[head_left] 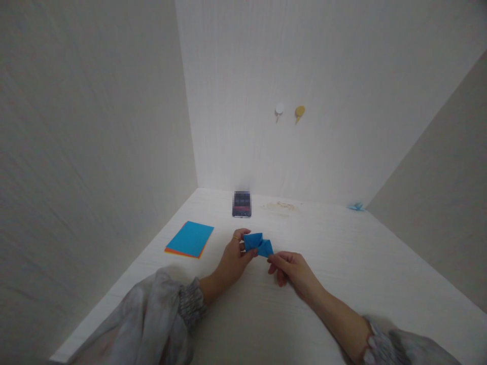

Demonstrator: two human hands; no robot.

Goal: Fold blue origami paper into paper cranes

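A small piece of folded blue origami paper (254, 241) is held between my two hands, just above the white table. My left hand (236, 256) grips its left side, thumb in front and fingers behind. At the lower right corner of the paper, my right hand (291, 268) pinches the tip between thumb and forefinger. The folded paper shows a pointed flap on its left part and a slanted flap on its right. Its underside is hidden.
A stack of coloured paper sheets (192, 239), blue on top, lies on the table (323, 299) at left. A phone (242, 204) rests by the back wall. A light blue folded paper (356, 207) sits in the right rear corner. White (279, 108) and yellow (300, 111) hooks are on the wall.
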